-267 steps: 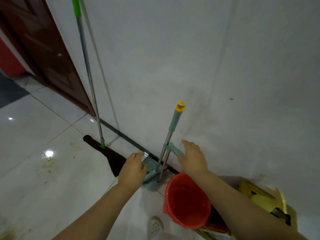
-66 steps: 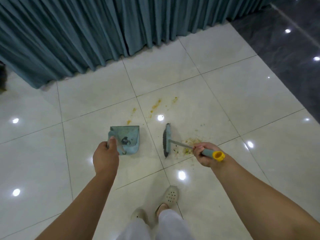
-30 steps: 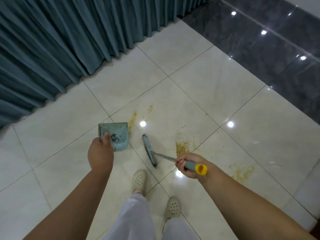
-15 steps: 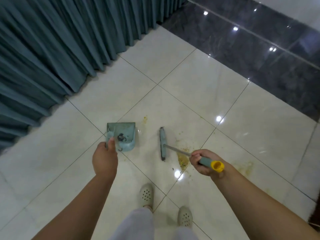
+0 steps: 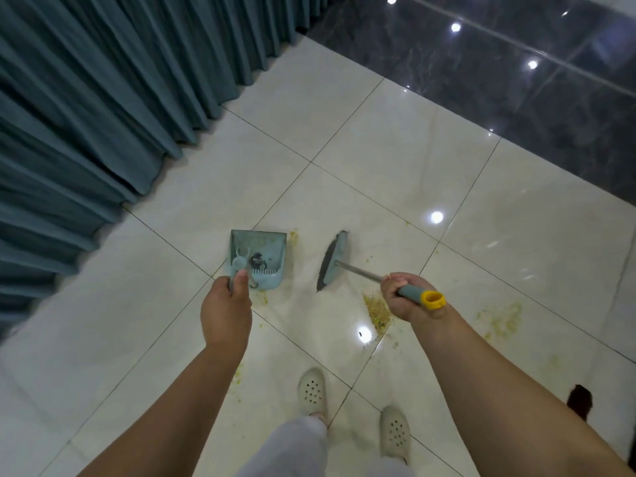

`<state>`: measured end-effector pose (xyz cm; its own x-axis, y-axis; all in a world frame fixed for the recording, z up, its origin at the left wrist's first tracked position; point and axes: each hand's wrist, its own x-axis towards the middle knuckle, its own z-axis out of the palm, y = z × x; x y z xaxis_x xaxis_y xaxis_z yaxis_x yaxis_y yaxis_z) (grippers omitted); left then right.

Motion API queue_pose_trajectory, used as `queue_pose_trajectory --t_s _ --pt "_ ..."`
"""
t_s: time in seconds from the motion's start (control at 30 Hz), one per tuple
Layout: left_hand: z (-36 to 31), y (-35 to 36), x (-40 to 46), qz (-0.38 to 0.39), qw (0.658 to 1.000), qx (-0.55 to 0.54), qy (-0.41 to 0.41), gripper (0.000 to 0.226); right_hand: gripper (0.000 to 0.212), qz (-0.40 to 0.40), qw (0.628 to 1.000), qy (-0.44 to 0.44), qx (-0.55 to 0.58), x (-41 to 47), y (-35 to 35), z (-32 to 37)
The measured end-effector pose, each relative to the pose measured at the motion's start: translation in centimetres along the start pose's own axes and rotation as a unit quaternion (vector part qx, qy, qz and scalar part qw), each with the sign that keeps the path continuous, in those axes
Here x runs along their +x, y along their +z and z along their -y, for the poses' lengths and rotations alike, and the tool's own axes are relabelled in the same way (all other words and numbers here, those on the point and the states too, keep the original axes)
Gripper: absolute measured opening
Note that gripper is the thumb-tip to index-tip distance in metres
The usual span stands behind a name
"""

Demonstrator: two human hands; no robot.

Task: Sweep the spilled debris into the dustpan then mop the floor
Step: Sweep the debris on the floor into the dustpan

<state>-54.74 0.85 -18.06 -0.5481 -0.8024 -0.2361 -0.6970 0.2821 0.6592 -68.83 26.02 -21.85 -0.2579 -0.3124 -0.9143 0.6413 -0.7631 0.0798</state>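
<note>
1. The left hand [image 5: 225,313], just short of the dustpan [image 5: 258,258], has its fingers curled round the dustpan's handle.
2. Right of the dustpan, the right hand [image 5: 402,299] has its fingers wrapped round the broom [image 5: 332,261] handle.
3. Yellowish debris [image 5: 377,309] lies on the floor [image 5: 395,160] right of the dustpan, under that hand.
4. Beyond the dustpan hang teal curtains [image 5: 103,80].

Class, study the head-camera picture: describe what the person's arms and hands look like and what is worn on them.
Both forearms are bare, with no sleeves showing. The left hand and right hand wear no gloves, and no watch, ring or bracelet shows.
</note>
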Motion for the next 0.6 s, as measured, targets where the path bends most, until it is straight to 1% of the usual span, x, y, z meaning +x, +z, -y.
queue_pose_trajectory --t_s 0.07,0.17,0.3,0.43,0.53,0.6 --pt "-0.6 0.4 0.1 0.011 1.000 -0.005 0.004 0.048 0.014 -0.012 0.999 -0.011 0.038 -1.1 -1.3 0.9" --pt "-1.7 1.3 -0.1 0.040 0.999 -0.016 0.021 0.044 0.014 -0.027 0.998 -0.026 0.044 -3.0 -3.2 1.7" --pt "-3.0 2.5 -0.6 0.062 0.997 -0.018 0.041 0.044 0.011 -0.037 0.995 -0.049 0.074 -5.1 -5.7 1.9" --pt "-3.8 3.5 -1.2 0.081 0.995 -0.014 0.050 0.041 0.020 -0.039 0.993 -0.066 0.086 -6.9 -7.7 2.0" --pt "-4.2 4.3 -1.8 0.102 0.994 -0.025 0.043 0.042 0.022 -0.042 0.992 -0.080 0.083 -8.1 -8.8 1.5" --pt "-4.4 4.7 -2.2 0.104 0.993 -0.019 0.053 0.044 0.021 -0.044 0.993 -0.077 0.080 -8.9 -9.4 1.4"
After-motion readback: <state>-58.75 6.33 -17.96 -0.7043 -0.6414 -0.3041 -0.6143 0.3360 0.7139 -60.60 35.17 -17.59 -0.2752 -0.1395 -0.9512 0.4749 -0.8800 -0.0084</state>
